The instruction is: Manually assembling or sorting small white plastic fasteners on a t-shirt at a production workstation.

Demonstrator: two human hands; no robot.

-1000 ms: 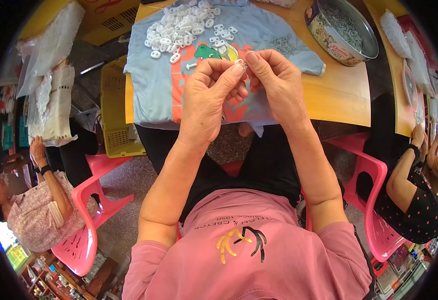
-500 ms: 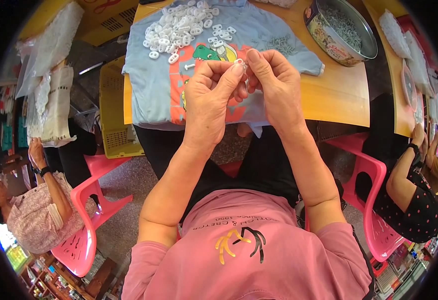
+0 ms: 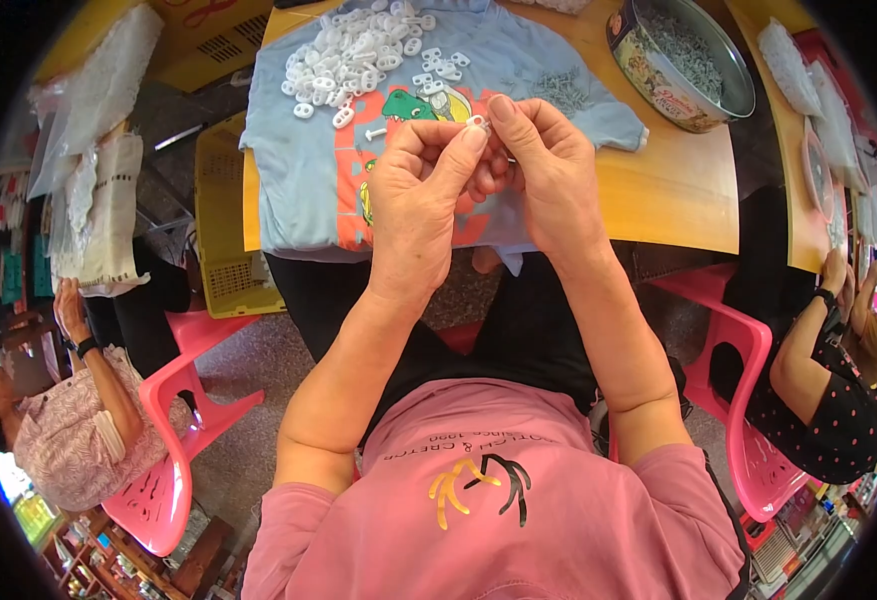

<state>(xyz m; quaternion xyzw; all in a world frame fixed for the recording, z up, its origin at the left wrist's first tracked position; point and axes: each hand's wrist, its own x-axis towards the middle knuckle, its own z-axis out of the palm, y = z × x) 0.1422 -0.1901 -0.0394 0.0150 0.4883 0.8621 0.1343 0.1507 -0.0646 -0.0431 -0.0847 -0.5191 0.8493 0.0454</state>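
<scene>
Above the table, my left hand [image 3: 416, 190] is closed, thumb and fingers pinching a small white plastic piece with a loop-shaped end [image 3: 476, 121]. Close against it, my right hand [image 3: 561, 175] is pinched shut at the fingertips; whatever lies between them is hidden. Under both hands spreads a light blue shirt [image 3: 293, 190] with an orange and green print. On it lie a heap of white two-holed plastic pieces [image 3: 348, 62], a smaller group of such pieces [image 3: 440, 68] and a scatter of small grey metal screws [image 3: 561, 92]. One white pin-like piece [image 3: 375, 133] lies apart.
A round tin [image 3: 648, 82] full of small metal parts stands at the table's [image 3: 673, 200] far right. A yellow crate [image 3: 223, 215] is left of the table. Pink chairs [image 3: 173, 450] flank me, with a seated person [image 3: 78, 430] at left and another person [image 3: 818, 400] at right.
Both hands stay together in nearly the same place, with the right thumb shifted slightly left and up. The whole view has moved slightly; the heaps look unchanged.
</scene>
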